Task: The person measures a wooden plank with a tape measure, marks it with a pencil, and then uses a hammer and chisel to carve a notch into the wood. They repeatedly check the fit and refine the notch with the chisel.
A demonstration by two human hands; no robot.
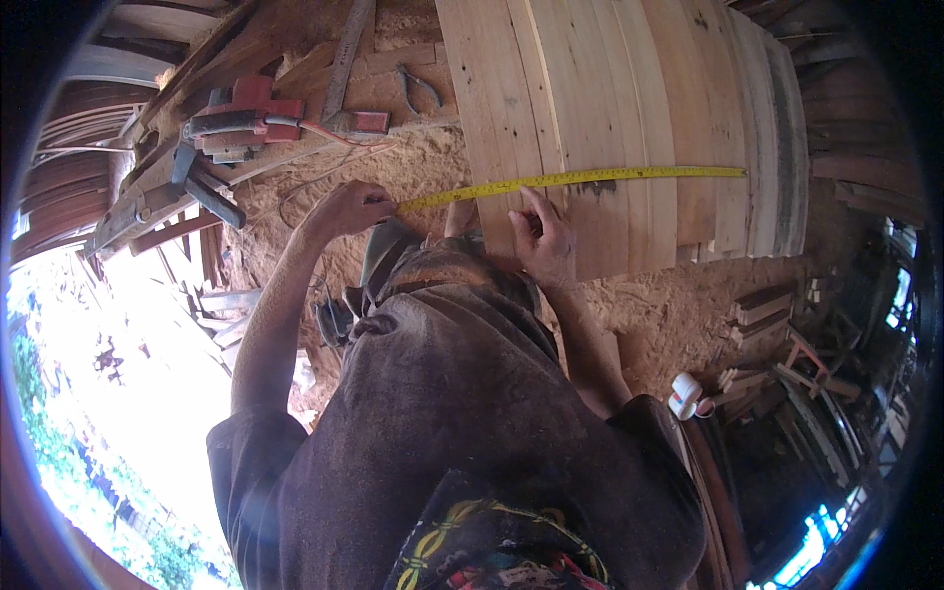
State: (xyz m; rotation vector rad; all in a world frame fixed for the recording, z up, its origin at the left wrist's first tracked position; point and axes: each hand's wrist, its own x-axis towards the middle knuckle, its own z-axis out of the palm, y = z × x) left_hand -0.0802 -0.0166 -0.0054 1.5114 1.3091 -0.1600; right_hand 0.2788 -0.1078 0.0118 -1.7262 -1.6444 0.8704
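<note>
A yellow tape measure blade (629, 173) stretches across a row of pale wooden boards (600, 118), its far end lying near the right-hand boards. My left hand (354, 208) is closed around the tape at its left end, just off the boards' left edge; any case is hidden in the fist. Over the near left part of the boards is my right hand (549, 241). Its index finger reaches up to the tape's lower edge, with the thumb apart and the other fingers curled. Nothing shows in it.
A red power tool (256, 113) with a cord rests on timber at the left, near a hammer-like tool (202, 187). Pliers (418, 88) lie beyond my left hand. Sawdust covers the ground. A white container (684, 395) and wood offcuts (762, 315) are at the right.
</note>
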